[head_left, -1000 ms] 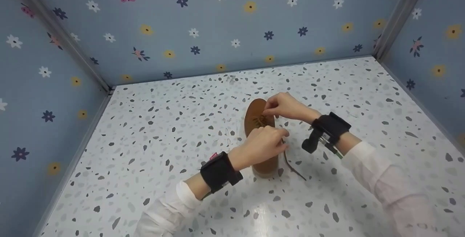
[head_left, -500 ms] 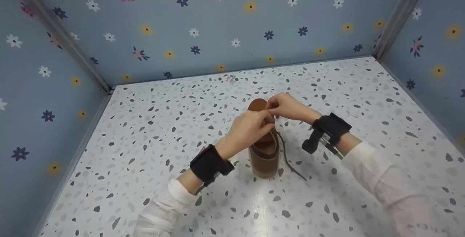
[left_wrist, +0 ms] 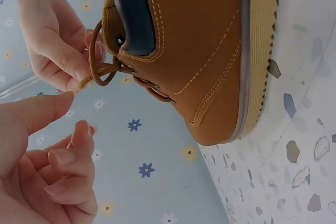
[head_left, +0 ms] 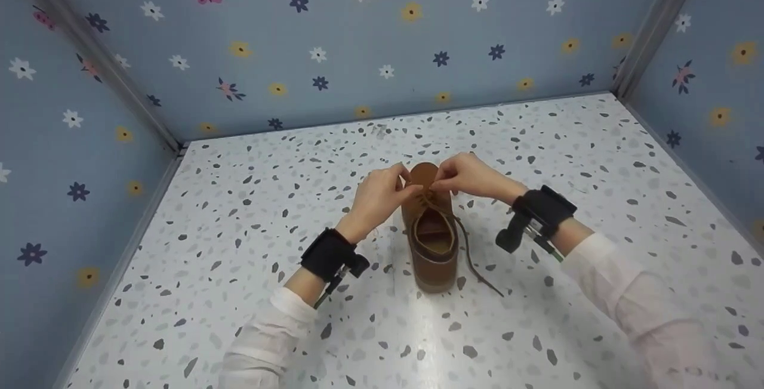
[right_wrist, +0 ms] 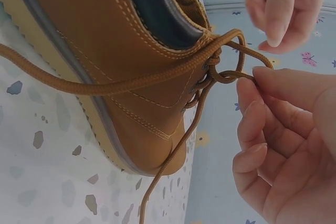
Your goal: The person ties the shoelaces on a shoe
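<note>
A tan-brown lace-up shoe stands upright on the speckled surface, its toe pointing away and its dark-collared opening facing me. My right hand is over the lacing, and in the right wrist view its thumb and forefinger pinch a loop of the brown shoelace. One lace end runs back across the shoe's side; another strand hangs past the toe. Left of the lacing, my left hand has thumb and fingers apart with nothing between them, close to the pinched loop in the left wrist view.
The white speckled tabletop carries the shoe. Blue flower-patterned panels enclose it at the back and both sides, with grey metal posts at the corners. Black straps hold a camera on each wrist.
My left hand has moved from over the shoe's opening, forward past the right hand's fingertips, then to the left side of the lacing, uncovering the opening. My right hand has stayed nearly still.
</note>
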A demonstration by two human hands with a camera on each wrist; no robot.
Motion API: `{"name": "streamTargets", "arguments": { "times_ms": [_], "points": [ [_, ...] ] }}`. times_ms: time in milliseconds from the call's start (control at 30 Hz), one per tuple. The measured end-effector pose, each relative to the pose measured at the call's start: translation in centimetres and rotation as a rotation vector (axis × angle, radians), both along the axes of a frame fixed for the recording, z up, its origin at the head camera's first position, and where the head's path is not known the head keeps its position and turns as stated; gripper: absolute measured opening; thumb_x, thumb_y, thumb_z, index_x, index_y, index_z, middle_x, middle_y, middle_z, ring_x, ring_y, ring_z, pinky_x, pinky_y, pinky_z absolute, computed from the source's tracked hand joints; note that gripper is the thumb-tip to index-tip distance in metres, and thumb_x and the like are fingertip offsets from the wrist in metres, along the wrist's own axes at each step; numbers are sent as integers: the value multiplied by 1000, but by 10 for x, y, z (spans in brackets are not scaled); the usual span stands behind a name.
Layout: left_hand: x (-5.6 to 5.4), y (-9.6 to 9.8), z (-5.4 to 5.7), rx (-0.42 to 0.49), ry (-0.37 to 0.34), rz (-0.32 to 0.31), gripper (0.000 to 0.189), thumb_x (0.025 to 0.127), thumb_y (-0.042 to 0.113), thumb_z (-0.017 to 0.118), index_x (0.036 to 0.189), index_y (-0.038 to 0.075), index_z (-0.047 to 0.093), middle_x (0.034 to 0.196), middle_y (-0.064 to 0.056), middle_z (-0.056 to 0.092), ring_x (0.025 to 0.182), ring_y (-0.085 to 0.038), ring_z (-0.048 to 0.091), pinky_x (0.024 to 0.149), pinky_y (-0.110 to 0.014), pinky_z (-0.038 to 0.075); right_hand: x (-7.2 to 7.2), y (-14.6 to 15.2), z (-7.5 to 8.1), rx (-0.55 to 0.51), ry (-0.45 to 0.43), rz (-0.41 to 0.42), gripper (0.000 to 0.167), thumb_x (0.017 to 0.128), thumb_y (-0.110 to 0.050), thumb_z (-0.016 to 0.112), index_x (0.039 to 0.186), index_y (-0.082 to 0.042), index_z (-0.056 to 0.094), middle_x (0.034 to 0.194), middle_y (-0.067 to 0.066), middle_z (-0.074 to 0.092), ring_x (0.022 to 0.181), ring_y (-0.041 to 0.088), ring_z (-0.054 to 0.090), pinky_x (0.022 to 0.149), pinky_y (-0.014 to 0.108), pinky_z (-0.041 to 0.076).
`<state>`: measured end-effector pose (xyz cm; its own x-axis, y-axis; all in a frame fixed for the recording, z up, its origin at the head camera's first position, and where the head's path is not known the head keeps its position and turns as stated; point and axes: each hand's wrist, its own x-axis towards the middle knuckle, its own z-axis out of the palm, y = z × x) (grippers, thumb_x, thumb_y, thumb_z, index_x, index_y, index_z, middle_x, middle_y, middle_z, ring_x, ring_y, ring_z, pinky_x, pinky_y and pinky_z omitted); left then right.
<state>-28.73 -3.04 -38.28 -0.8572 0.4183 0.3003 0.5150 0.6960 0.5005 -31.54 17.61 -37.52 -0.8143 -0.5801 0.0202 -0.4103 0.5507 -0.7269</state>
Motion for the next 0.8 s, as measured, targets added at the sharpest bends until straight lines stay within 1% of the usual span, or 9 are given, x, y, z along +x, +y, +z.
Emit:
{"name": "streamTargets", "arguments": {
  "times_ms": [100,167,233,300,400,533,600,667,800],
  "points": [
    [-2,-1,-1,15,-30,-26,27,85,31,63,91,5,60,66,0,54,52,-12,47,48,-24,36,0,-1,1,-5,-6,-4,14,86,-11,61,84,0,68,73,19,62,55,17,50,50,24,37],
    [-3,0,-2,26,-54,-49,29,85,32,63,93,4,62,72,-1,56,57,-12,49,52,-24,39,0,-1,1,-6,-12,-11,14,86,-12,61,83,0,69,73,19,61,56,22,50,49,24,37],
    [-3,1,-4,29,-80,-71,30,85,32,63,94,4,62,76,-1,57,63,-12,51,56,-25,40,0,-2,2,-7,-20,-21,14,85,-13,62,83,-1,69,72,18,61,56,22,49,49,24,36],
    [-4,3,-6,34,-111,-88,29,84,32,64,93,4,63,78,-1,57,67,-12,51,60,-25,41,1,-3,2,-7,-29,-33,13,85,-13,62,82,-3,69,72,18,61,55,21,48,49,24,35],
    [-5,5,-10,41,-140,-104,29,84,33,65,91,5,63,79,-1,58,71,-12,52,63,-25,42,1,-4,1,-12,-37,-47,12,85,-13,62,81,-4,69,72,16,61,53,14,44,50,24,35],
    [-7,9,-13,68,-150,-109,29,82,32,67,92,4,64,81,-1,59,74,-12,54,66,-23,43,0,-5,0,-34,-39,-56,12,85,-13,62,79,-4,69,69,15,59,52,11,42,49,24,34],
    [-8,11,-14,89,-154,-113,28,82,31,67,91,4,65,80,-1,60,73,-12,54,65,-23,43,1,-5,0,-45,-40,-62,12,85,-12,63,79,-3,68,68,15,58,52,11,42,50,24,34],
    [-9,12,-16,113,-157,-120,27,82,30,68,91,5,65,78,0,59,71,-11,53,63,-23,43,4,-7,3,-58,-37,-63,13,85,-11,63,80,0,68,68,17,58,53,11,41,51,24,34],
    [-11,13,-21,145,-164,-136,25,82,30,67,90,6,65,74,2,58,66,-9,52,60,-23,42,19,-13,21,-76,-32,-60,14,85,-6,61,81,6,66,70,21,58,54,10,41,52,24,33]
  ]
}}
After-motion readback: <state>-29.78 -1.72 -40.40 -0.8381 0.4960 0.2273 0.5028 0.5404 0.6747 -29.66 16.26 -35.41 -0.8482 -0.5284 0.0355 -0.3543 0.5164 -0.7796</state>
